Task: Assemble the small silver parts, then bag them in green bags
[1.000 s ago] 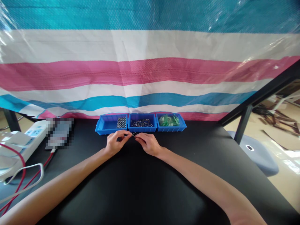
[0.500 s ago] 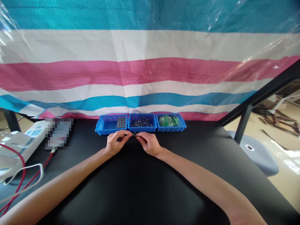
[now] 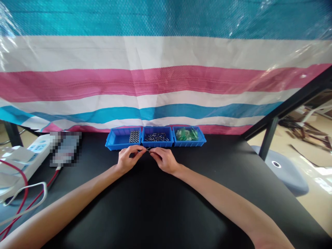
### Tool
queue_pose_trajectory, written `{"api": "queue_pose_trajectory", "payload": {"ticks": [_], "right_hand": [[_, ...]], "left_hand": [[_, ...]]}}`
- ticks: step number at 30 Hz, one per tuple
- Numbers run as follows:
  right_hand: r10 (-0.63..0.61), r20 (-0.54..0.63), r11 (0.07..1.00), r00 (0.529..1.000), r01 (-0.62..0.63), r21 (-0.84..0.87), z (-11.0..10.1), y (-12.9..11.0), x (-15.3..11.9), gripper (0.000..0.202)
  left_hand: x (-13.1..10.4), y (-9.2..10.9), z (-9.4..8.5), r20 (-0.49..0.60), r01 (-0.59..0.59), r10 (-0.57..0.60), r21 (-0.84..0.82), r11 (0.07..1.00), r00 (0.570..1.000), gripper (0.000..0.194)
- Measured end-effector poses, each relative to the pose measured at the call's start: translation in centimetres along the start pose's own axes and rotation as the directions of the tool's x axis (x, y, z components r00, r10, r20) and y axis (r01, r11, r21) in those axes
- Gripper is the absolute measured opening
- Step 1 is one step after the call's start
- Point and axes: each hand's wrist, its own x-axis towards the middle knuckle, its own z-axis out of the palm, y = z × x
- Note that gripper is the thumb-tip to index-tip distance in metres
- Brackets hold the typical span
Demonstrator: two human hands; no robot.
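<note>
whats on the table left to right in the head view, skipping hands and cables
White power strip, pixelated device, left blue bin of silver cylinders, middle blue bin of metal pins, right blue bin of green pieces.

Black tabletop (image 3: pixel 220 162), matte, flat, 12 o'clock = far edge. Three blue bins up there in a row, side by side: left bin (image 3: pixel 114 146) at 11, middle bin (image 3: pixel 157 144) at 12, right bin (image 3: pixel 190 143) at 1. White power strip (image 3: pixel 38 148) at 9, slanted. Dark flat device (image 3: pixel 66 148), pixelated, between 9 and 10, just beside strip; red cable (image 3: pixel 53 178) runs from its near end toward 8. White cable (image 3: pixel 31 184) loops at 9, near the red one.
</note>
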Motion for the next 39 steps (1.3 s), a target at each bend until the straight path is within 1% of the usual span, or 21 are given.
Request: {"api": "queue_pose_trajectory", "payload": {"ticks": [9, 22, 26, 31, 35, 39], "right_hand": [[-0.017, 0.022, 1.000, 1.000, 0.017, 0.026, -0.19, -0.04, 0.05, 0.017], [-0.037, 0.020, 0.999, 0.999, 0.037, 0.004, -0.16, 0.11, -0.05, 0.019], [-0.056, 0.023, 0.998, 0.998, 0.057, -0.004, -0.14, 0.24, -0.11, 0.019], [-0.083, 0.024, 0.996, 0.996, 0.083, -0.031, -0.05, 0.39, -0.33, 0.021], [-0.082, 0.034, 0.995, 0.996, 0.084, -0.061, 0.01, 0.39, -0.54, 0.021], [-0.077, 0.041, 0.995, 0.996, 0.079, -0.057, 0.11, 0.40, -0.59, 0.020]], "left_hand": [[-0.20, -0.11, -0.02, 0.016, 0.023, -0.023, 0.001, 1.000, 1.000, 0.012], [-0.08, -0.03, -0.08, 0.029, 0.039, -0.038, -0.031, 0.999, 0.999, 0.011], [-0.08, -0.09, -0.12, 0.045, 0.040, -0.038, -0.045, 0.998, 0.998, 0.012], [-0.19, -0.22, -0.03, 0.035, 0.042, -0.040, -0.048, 0.998, 0.999, 0.012], [-0.19, -0.17, -0.05, 0.044, 0.052, -0.050, -0.047, 0.998, 0.998, 0.012], [-0.07, -0.10, -0.15, 0.062, 0.038, -0.036, -0.037, 0.999, 0.997, 0.010]]}}
